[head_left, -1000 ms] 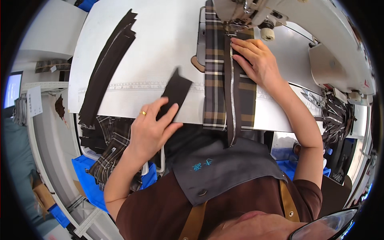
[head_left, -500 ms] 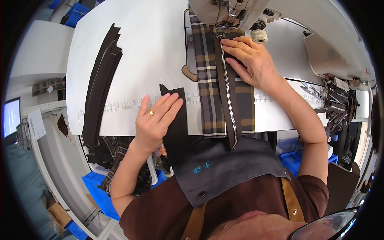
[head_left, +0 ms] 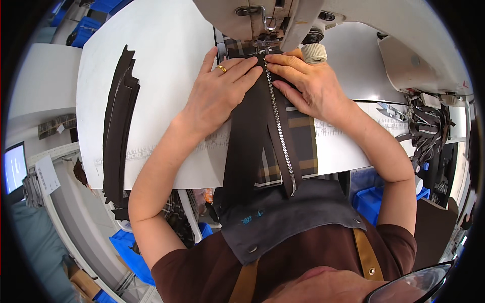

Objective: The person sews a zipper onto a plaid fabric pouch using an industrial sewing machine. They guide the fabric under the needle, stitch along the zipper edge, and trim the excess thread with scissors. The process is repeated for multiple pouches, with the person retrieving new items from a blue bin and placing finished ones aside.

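Observation:
Both of my hands lie on cloth just in front of the sewing machine's (head_left: pixel 298 15) needle area. My left hand (head_left: pixel 217 86) rests with stretched fingers on a long dark brown fabric strip (head_left: pixel 247 146), its fingertips close to the zipper (head_left: pixel 277 116). The brown-taped metal zipper runs from the needle area down past the table edge to its pull. My right hand (head_left: pixel 310 86) presses its fingers along the zipper's right side, near the needle. Beneath both lies a plaid fabric panel (head_left: pixel 303 139), partly covered by the strip. My left thumb is hidden.
Dark fabric strips (head_left: pixel 120 126) are stacked on the left of the white table (head_left: pixel 166 65). At the right lie thread snips (head_left: pixel 391 112) beside a bundle of dark zippers (head_left: pixel 429 126). Blue bins (head_left: pixel 131 257) stand below the table. A ruler scale (head_left: pixel 202 144) crosses the tabletop.
My left hand has moved right and away from me, bringing the dark strip over the plaid panel, alongside the zipper. My right hand stays by the needle, on the zipper's right side.

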`<state>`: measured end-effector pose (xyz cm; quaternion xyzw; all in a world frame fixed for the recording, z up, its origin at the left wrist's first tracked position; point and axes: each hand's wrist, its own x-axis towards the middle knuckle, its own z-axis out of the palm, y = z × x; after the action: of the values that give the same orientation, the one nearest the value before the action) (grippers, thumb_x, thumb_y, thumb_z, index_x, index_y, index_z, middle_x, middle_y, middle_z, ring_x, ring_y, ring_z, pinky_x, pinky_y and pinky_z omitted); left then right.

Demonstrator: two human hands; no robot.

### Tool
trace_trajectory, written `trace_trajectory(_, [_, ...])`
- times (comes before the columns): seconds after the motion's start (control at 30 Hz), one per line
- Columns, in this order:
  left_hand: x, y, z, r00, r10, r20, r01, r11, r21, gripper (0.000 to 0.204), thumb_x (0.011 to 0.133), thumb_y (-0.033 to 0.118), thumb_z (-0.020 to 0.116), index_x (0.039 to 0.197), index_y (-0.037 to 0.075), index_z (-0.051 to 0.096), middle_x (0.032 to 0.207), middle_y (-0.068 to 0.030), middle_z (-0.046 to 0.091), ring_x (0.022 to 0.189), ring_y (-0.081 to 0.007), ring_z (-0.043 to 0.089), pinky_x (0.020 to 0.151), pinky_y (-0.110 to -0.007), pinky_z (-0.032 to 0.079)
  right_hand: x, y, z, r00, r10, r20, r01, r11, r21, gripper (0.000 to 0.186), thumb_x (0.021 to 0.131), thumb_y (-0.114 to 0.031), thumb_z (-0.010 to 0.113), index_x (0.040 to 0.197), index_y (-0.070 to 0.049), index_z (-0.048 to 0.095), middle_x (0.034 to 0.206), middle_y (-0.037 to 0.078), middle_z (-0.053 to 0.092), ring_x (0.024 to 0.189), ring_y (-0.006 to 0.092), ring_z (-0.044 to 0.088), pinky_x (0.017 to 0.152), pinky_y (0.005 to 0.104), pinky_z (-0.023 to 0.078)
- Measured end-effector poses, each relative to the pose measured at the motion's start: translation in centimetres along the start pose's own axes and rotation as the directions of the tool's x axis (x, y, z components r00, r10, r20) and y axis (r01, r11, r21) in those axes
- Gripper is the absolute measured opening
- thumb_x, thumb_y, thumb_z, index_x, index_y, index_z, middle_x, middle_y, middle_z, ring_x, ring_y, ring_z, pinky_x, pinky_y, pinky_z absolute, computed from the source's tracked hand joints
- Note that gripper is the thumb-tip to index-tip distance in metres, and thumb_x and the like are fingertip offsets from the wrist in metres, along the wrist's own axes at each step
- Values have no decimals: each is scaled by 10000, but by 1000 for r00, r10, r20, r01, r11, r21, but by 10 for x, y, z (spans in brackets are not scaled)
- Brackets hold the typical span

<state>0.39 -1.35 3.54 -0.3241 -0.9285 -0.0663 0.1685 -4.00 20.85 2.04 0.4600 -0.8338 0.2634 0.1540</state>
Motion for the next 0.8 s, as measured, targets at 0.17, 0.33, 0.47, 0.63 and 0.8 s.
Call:
trace_trajectory(0.17, [1, 2, 4, 999, -48, -21, 47, 996, -72, 379, 773, 130, 585, 1149, 125, 633, 1218, -15, 590, 1075, -192, 573, 1007, -482, 326, 2, -3, -3, 1000, 1, -6, 0, 1000, 18, 226, 766, -150, 682, 967, -48, 656, 955, 50, 638, 902, 260, 570, 786, 364, 473])
trace_trajectory(0.33, [0, 4, 6, 997, -57, -44, 53, 995, -78, 413, 730, 131, 606, 1142, 132, 642, 1206, -20, 592, 1047, -192, 577, 898, -397, 360, 3, -2, -3, 1000, -18, -14, 18, 1000, 4, 225, 742, -137, 694, 943, -44, 655, 881, 46, 626, 883, 259, 567, 756, 358, 482])
trace_trajectory(0.47, [-1, 7, 8, 995, -90, -53, 83, 989, -121, 364, 759, 83, 581, 1113, 146, 639, 1181, -23, 583, 1041, -187, 575, 1019, -525, 317, 3, -2, -2, 999, -29, -39, 29, 1000, -1, 216, 734, -134, 696, 927, -44, 654, 870, 51, 622, 875, 260, 565, 753, 362, 482])
trace_trajectory(0.63, [-1, 5, 9, 995, -88, -53, 80, 988, -133, 348, 764, 104, 596, 1106, 149, 641, 1187, -20, 582, 1048, -182, 574, 1025, -550, 294, 4, -4, -5, 1000, -1, -4, 1, 1000, 4, 269, 753, -138, 680, 1001, -48, 631, 935, 69, 612, 925, 263, 553, 795, 364, 463])
trace_trajectory(0.8, [0, 11, 2, 993, -120, -19, 116, 981, -155, 402, 740, 212, 686, 1136, 164, 635, 1203, -30, 576, 1078, -208, 561, 1031, -595, 238, 3, -4, -2, 999, 23, 46, -22, 999, -33, 355, 780, -173, 659, 1104, -46, 596, 1030, 86, 597, 1018, 279, 520, 861, 383, 423])
